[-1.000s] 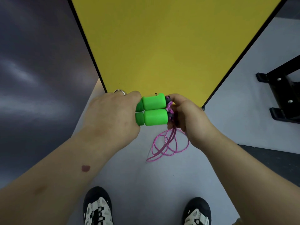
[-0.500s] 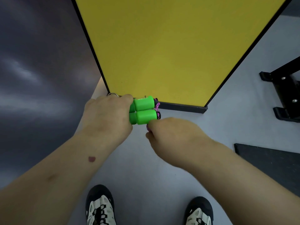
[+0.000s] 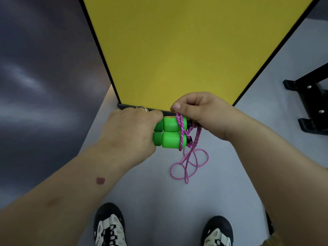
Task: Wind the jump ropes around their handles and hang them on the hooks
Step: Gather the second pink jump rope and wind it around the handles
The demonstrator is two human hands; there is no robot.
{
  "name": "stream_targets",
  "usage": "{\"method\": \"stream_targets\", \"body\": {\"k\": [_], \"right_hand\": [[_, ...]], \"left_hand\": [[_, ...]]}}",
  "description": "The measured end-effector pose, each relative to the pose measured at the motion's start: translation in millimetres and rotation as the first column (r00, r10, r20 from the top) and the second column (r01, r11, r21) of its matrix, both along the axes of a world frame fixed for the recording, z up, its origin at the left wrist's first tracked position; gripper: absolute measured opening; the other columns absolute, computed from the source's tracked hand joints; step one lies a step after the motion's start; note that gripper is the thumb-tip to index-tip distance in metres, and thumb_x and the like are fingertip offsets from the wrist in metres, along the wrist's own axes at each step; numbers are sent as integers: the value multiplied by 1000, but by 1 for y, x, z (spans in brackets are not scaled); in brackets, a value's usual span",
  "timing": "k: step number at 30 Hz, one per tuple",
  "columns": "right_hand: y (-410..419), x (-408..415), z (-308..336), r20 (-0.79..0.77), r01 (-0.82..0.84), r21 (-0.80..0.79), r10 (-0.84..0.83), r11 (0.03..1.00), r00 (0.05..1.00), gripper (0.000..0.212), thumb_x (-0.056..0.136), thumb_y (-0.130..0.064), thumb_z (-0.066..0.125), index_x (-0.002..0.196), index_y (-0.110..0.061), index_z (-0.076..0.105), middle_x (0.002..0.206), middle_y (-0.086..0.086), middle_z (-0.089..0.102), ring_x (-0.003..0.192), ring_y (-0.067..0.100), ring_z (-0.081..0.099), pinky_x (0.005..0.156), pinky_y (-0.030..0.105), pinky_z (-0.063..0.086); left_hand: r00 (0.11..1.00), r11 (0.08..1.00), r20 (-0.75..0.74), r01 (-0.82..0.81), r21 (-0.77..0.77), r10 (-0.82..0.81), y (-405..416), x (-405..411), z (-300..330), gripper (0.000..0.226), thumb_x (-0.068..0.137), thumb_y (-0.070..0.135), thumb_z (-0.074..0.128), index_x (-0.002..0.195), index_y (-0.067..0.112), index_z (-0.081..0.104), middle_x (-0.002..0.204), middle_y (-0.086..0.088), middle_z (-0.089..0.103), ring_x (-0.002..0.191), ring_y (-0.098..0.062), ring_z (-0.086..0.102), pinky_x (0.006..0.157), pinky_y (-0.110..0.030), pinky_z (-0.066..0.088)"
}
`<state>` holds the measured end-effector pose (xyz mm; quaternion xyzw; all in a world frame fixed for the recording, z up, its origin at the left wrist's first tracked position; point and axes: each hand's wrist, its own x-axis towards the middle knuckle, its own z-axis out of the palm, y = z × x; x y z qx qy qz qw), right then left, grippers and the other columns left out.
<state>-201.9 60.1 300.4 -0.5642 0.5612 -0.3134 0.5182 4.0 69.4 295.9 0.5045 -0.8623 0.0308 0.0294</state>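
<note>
While a yellow panel [image 3: 177, 50] with a black frame fills the space beyond both hands, pale grey floor [image 3: 159, 192] spreads beneath them and a dark wall [image 3: 44, 68] rises out past the left hand. Off beyond the right hand stands a black metal stand [image 3: 312, 103] with bolted feet. Below the hands, near the bottom edge, sit two black-and-white shoes [image 3: 110, 228] pointing toward the panel.

Closer in, the left hand [image 3: 131, 132] is curled round the near ends of two green handles [image 3: 170, 134], gripping them side by side as a pair — a ring [image 3: 142, 108] shows on one finger. Just beside it, on the far ends of those handles, the right hand [image 3: 200, 114] is closed, its thumb and fingers pinching the pink rope [image 3: 188, 160] above the handles. One turn of that rope crosses both handles near their right ends, touching the green surface. From under the right hand the remaining rope hangs down in loose loops — they dangle below the handles, between the two forearms; whether the lowest loop touches the floor cannot be told.
</note>
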Motion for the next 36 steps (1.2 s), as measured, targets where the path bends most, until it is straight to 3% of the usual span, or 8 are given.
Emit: {"method": "stream_targets", "body": {"k": [4,7,10,12,19,23,30,36], "right_hand": [[2,5,-13,91,81,102,-91,991,992,29,93,-41,68,74,-19,72,75,15,55,75,28,42,70,42,38],[9,11,-25,-4,80,152,-80,985,997,26,93,-32,64,80,-10,70,74,24,60,71,25,44,64,46,41],[20,16,-35,-186,89,121,-65,989,980,27,99,-11,54,77,-21,65,50,-10,58,46,5,43,47,19,34],[29,24,-34,-349,37,71,-10,997,937,32,100,-9,50,76,-27,59,55,-12,53,43,0,43,40,11,29],[54,46,-36,-596,-38,78,78,996,800,33,103,-44,31,101,-28,60,77,-2,55,79,29,58,72,34,46],[63,48,-18,-725,-135,-30,71,990,685,24,101,-35,38,84,-20,46,76,2,53,70,25,52,53,33,31],[57,40,27,-644,-152,-126,36,980,764,19,85,-23,51,96,-31,63,72,-9,58,61,6,51,51,28,37],[31,26,35,-573,-175,-125,73,977,816,21,93,-19,53,98,-33,67,80,-10,66,68,7,60,57,26,48]], "left_hand": [[997,997,-72,0,72,6,0,1,4,27,71,30,63,86,31,40,80,7,48,72,-24,45,63,-33,30],[989,989,-134,-46,143,66,-2,4,6,27,71,29,62,95,31,51,84,5,55,77,-26,56,62,-33,40],[984,986,-142,-92,137,111,-5,6,3,28,70,27,64,95,31,52,80,5,53,77,-27,56,61,-34,42],[980,985,-141,-124,116,140,-7,6,-1,28,69,27,65,93,30,51,79,6,51,76,-28,56,62,-34,42],[972,977,-95,-211,31,213,-12,8,-11,29,70,25,67,93,28,48,75,6,39,70,-26,45,61,-32,32],[970,973,-79,-232,14,232,-12,11,-13,27,71,23,64,92,29,47,75,6,37,69,-26,43,64,-35,29],[970,971,-27,-240,11,240,-13,13,-16,34,73,22,65,104,30,54,80,5,40,72,-24,41,67,-36,28],[988,988,28,-154,21,153,-8,8,-11,37,75,22,63,110,32,55,87,4,52,77,-26,49,66,-34,28]]}}
